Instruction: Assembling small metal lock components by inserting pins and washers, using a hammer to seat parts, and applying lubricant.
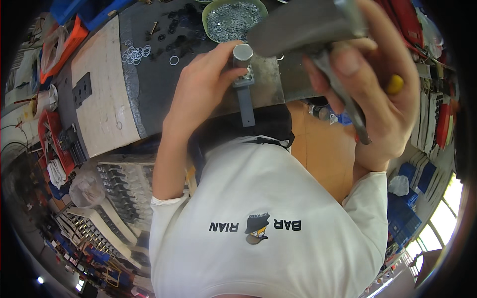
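Note:
My left hand (198, 89) grips a short grey metal cylinder (242, 53) standing upright on a small plate with a flat grey strip (245, 107) hanging down from it, at the edge of the dark bench mat (154, 84). My right hand (377, 94) is raised close to the camera and closed around a grey metal tool (303, 25) with a lever-like handle (343, 102); a yellow knob (395, 84) shows behind the fingers. The tool's head hovers just right of the cylinder.
A green bowl of small silvery parts (232, 20) sits at the back of the mat, with loose rings (135, 53) and black washers (174, 30) to the left. A wooden board (102, 99) carries a black bracket (82, 89). Red bins (54, 144) and racks of parts (119, 184) lie left.

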### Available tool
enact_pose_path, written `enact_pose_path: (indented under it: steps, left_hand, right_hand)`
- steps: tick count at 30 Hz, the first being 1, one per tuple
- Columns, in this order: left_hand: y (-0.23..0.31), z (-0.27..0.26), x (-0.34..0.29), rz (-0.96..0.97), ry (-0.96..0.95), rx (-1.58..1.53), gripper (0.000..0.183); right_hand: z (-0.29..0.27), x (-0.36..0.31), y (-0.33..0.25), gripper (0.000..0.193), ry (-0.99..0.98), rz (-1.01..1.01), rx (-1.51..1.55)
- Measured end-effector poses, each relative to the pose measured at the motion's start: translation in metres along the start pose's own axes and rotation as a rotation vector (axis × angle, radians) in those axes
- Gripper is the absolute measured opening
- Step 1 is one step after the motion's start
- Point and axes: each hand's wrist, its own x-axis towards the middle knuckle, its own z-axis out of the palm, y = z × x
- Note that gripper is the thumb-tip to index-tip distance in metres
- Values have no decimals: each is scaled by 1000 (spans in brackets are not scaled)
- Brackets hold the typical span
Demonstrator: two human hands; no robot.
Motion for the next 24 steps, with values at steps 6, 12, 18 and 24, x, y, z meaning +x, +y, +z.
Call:
enact_pose_path:
  steps: [6,12,18,24]
  left_hand:
    - [-1,-1,-3,51,9,49,46]
    - [-4,-2,-6,91,23,111,48]
    - [11,-7,-6,-132,10,-61,39]
    - [2,-38,-31,-265,424,-542,36]
  right_hand:
    - [18,-6,69,41,-52,-7,-387]
    - [22,-7,43,39,17,112,-170]
    - [21,-12,72,43,-11,123,-268]
    - [-16,-48,126,41,219,383,-15]
